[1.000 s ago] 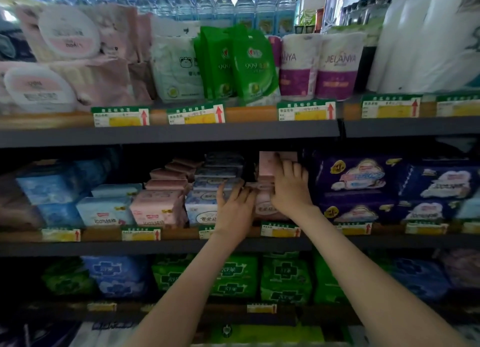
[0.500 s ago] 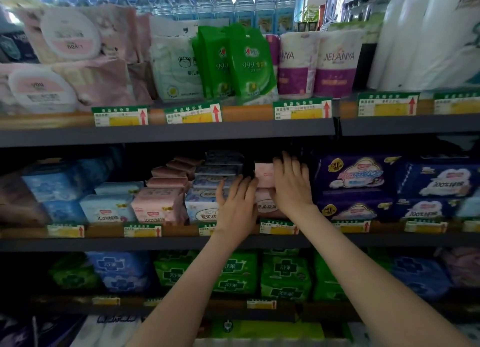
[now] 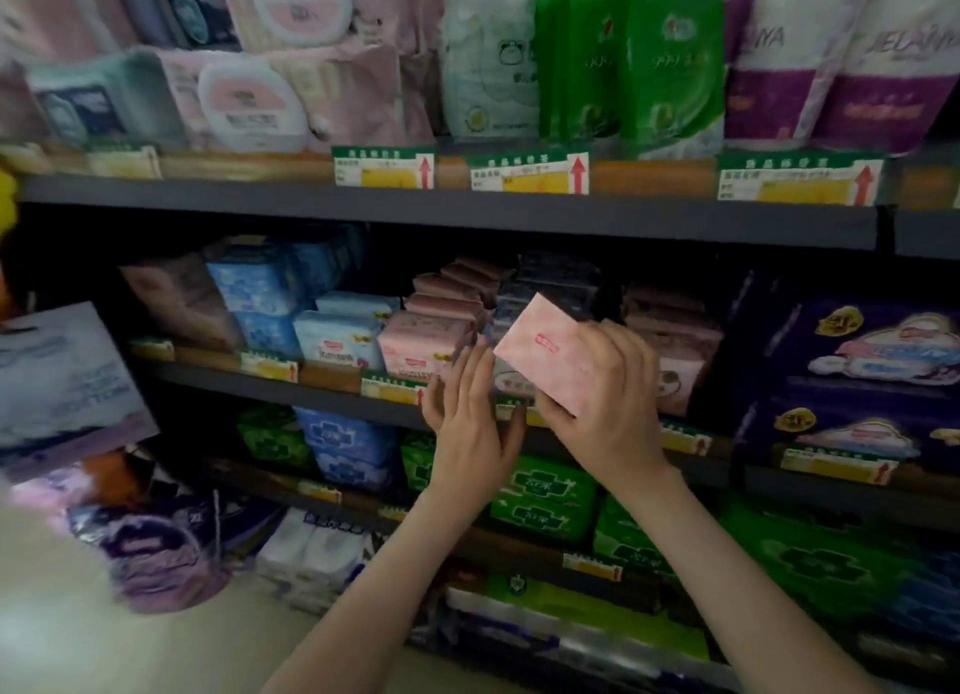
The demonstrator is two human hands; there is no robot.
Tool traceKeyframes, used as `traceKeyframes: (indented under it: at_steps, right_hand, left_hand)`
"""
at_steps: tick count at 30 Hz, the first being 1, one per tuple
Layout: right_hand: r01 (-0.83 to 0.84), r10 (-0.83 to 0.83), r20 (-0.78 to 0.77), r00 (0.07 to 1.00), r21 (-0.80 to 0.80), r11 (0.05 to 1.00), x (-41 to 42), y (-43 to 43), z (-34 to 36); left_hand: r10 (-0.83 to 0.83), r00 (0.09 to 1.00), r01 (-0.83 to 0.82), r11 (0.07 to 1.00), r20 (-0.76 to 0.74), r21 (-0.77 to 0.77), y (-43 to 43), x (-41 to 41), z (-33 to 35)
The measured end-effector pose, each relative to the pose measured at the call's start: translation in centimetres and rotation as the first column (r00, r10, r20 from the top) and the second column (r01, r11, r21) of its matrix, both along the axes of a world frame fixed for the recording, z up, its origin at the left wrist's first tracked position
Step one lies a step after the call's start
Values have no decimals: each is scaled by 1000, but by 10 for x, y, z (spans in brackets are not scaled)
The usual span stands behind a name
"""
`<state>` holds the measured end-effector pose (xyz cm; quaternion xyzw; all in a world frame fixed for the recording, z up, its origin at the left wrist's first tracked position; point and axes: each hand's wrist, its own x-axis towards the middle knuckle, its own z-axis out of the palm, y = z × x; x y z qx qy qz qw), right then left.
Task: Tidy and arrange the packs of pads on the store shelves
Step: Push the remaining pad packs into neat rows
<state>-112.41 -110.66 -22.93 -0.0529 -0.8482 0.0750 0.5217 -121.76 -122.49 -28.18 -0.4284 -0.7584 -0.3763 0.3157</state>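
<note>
My right hand (image 3: 608,407) grips a small pink pack of pads (image 3: 545,350), tilted, held out in front of the middle shelf (image 3: 311,389). Beside it, my left hand (image 3: 470,412) is raised with straight fingers, its fingertips close to the pack's lower left corner and holding nothing. Behind the hands stand rows of pink packs (image 3: 421,340), light blue packs (image 3: 337,329) and a pink stack (image 3: 670,340) on the same shelf. Part of the row behind my hands is hidden.
Dark purple packs (image 3: 862,350) fill the shelf's right end. Green packs (image 3: 545,496) and blue packs (image 3: 348,444) sit on the shelf below. Tissue and wipe packs (image 3: 623,59) line the top shelf. A purple bundle (image 3: 156,553) lies on the floor at left.
My right hand has pulled a pink pack out of the middle shelf and tilted it. My left hand has come off the packs. The view has swung left and closer.
</note>
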Motion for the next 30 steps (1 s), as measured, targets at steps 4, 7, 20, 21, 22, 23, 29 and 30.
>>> traceKeyframes:
  at_steps: [4, 7, 20, 21, 22, 23, 29, 30]
  right_hand:
    - [-172, 175, 35, 984, -66, 983, -40, -44, 2]
    - [-289, 309, 92, 947, -184, 940, -78, -82, 2]
    - [-472, 602, 429, 673, -377, 797, -311, -273, 17]
    - [-458, 589, 419, 691, -377, 805, -325, -280, 20]
    - [-437, 574, 406, 711, -385, 813, -337, -285, 23]
    - [-414, 551, 387, 739, -384, 825, -349, -289, 26]
    - [-73, 77, 362, 929, -25, 997, -402, -282, 26]
    - [-25, 12, 384, 923, 28, 999, -408, -280, 24]
  left_hand:
    - [60, 995, -58, 998, 85, -19, -44, -25, -15]
    - [126, 987, -129, 991, 97, 22, -88, -56, -19]
    - [272, 951, -270, 962, 149, -30, -305, -259, 15]
    - [283, 951, -280, 959, 122, -43, -312, -274, 18]
    - [289, 951, -285, 957, 107, -53, -316, -287, 21]
    - [285, 952, -279, 958, 111, -66, -320, -298, 23]
    - [211, 964, -183, 968, 160, -170, -308, -346, 30]
    - [208, 966, -179, 967, 152, -181, -303, -352, 31]
